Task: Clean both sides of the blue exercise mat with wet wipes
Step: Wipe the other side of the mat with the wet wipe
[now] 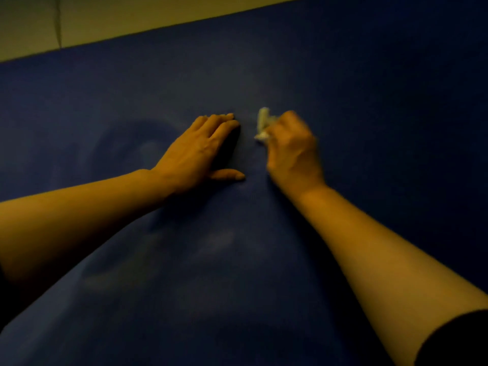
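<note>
Here the blue exercise mat [343, 83] lies spread flat and fills nearly the whole view, its far edge running along a strip of pale floor [132, 19] at the top. Near the middle of the mat, somewhat toward that far edge, the right hand [291, 147] is curled round a crumpled wet wipe [262, 124], whose white end sticks out past the knuckles and sits against the mat. Just beside it, the left hand [196, 154] lies flat with fingers straight and thumb out, pressing the mat as if to steady it. Faint pale smears curve across the mat to the left of the hands and nearer the person; I take these for damp wiping tracks, which would mean this face is partly done, with the stretch toward the right edge looking unmarked. Which side is up cannot be told, so whether the other face is cleaned or still waiting is unknown. The light is dim and yellow, the right hand is blurred, and the mat's near, left and right edges are cut off. No pack of wipes shows anywhere.
</note>
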Tool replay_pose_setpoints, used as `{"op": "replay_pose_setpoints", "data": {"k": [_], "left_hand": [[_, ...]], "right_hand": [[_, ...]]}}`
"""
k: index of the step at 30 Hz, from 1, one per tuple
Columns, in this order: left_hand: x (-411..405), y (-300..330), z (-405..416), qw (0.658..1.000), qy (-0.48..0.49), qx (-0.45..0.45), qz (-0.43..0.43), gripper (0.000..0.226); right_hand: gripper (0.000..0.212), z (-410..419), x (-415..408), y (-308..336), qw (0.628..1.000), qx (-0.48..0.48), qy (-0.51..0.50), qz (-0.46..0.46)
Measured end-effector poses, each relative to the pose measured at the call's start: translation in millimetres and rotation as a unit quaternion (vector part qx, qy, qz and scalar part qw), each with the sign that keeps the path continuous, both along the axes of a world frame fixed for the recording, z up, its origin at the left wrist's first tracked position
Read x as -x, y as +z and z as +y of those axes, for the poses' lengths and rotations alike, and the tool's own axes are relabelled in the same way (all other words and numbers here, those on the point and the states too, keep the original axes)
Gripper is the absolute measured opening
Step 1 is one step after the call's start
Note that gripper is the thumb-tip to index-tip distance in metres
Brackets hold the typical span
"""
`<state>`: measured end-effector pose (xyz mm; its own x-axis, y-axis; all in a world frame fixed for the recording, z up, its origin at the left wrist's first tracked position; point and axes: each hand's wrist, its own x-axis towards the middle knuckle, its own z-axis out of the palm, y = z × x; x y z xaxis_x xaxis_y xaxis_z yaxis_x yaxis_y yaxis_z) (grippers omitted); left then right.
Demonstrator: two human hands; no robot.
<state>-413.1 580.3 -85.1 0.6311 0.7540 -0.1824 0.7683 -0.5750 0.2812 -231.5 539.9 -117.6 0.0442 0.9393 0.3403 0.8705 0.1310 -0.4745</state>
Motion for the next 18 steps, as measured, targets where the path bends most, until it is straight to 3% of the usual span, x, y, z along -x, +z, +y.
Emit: {"op": "replay_pose_setpoints", "data": {"k": [3, 5, 7, 9, 12, 14, 18], "left_hand": [[1, -2, 3, 1.0, 0.01, 0.001, 0.016, 0.115], [0, -5, 9, 0.999, 0.002, -0.022, 0.045, 0.124], [-1, -5, 13, 0.997, 0.015, -0.013, 0.075, 0.132], [-2, -4, 16, 0.996, 0.023, 0.004, 0.087, 0.13], [0, -1, 20, 0.996, 0.013, -0.004, 0.086, 0.124], [3, 5, 25, 0.996, 0.013, -0.018, 0.087, 0.118], [8, 12, 37, 0.999, 0.035, -0.014, 0.031, 0.101]], "right_hand": [[0.007, 27, -29, 0, 0.987, 0.013, -0.159, 0.034], [0.009, 27, -15, -1, 0.979, 0.005, -0.197, 0.043], [0.022, 17, 20, 1, 0.99, -0.024, -0.133, 0.045], [0.03, 3, 48, 0, 0.998, -0.013, 0.012, 0.058], [0.02, 13, 37, -2, 0.992, 0.006, 0.129, 0.011], [0.008, 36, 9, -5, 0.999, -0.01, 0.048, -0.001], [0.015, 67, -23, -5, 0.986, 0.0, -0.161, 0.035]]}}
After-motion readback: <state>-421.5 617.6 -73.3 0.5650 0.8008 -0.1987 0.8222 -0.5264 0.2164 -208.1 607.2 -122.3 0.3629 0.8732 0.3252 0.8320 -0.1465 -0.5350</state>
